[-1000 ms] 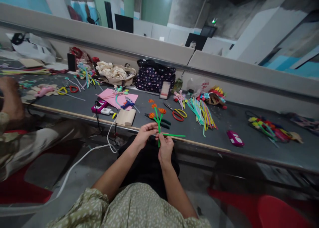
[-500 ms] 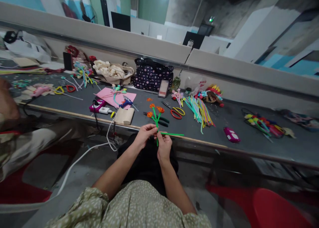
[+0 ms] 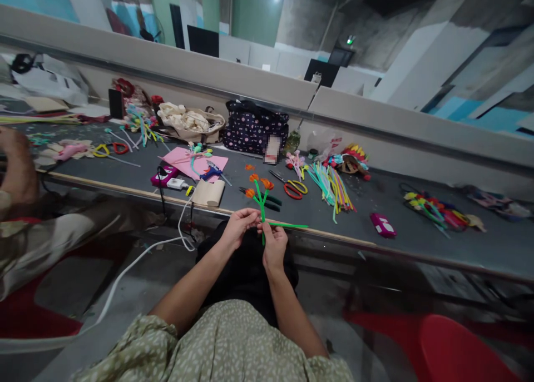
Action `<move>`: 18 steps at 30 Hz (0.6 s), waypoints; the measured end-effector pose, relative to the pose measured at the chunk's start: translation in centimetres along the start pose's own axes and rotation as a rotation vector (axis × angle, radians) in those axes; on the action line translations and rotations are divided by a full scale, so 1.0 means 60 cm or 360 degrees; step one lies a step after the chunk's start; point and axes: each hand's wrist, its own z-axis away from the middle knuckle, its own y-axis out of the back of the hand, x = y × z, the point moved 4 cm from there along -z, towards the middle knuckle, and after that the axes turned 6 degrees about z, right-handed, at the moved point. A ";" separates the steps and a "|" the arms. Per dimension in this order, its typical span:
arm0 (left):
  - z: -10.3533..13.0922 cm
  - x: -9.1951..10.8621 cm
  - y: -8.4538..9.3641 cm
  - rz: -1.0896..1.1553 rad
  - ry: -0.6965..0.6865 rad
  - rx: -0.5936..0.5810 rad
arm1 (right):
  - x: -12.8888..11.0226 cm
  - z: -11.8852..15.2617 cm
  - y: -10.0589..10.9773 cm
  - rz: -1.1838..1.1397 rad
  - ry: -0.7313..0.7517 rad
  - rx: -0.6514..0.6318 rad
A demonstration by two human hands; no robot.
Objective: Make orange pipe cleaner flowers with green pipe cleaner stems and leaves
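Note:
Just past the table's front edge, I hold up a pipe-cleaner flower stem (image 3: 262, 204) with green branches and small orange blooms at the top. My right hand (image 3: 274, 247) is closed on its lower part, thumb and forefinger pinched together. Fingertips of my left hand (image 3: 241, 226) are pinched at the same stem from the other side. A loose green pipe cleaner (image 3: 292, 225) sticks out to the right from between my fingers. Behind the blooms lie dark-handled pliers (image 3: 273, 203) and scissors (image 3: 294, 189) with red and yellow handles. A small orange piece (image 3: 249, 167) lies farther back.
Bundled coloured pipe cleaners (image 3: 334, 187) and a magenta device (image 3: 382, 225) lie to the right. Pink paper (image 3: 179, 157), a beige block (image 3: 208, 193) and a white cable (image 3: 146, 254) are at left. A dotted bag (image 3: 254, 126) stands behind. Another person's arm (image 3: 19, 165) is far left.
The view has shifted slightly. My left fingertips have moved a little at the stem, while the flower stem and my right hand stay in nearly the same place.

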 end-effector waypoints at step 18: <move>0.016 0.009 -0.046 -0.0361 -0.0255 -0.0111 | -0.004 0.002 0.021 0.0139 0.0119 0.0032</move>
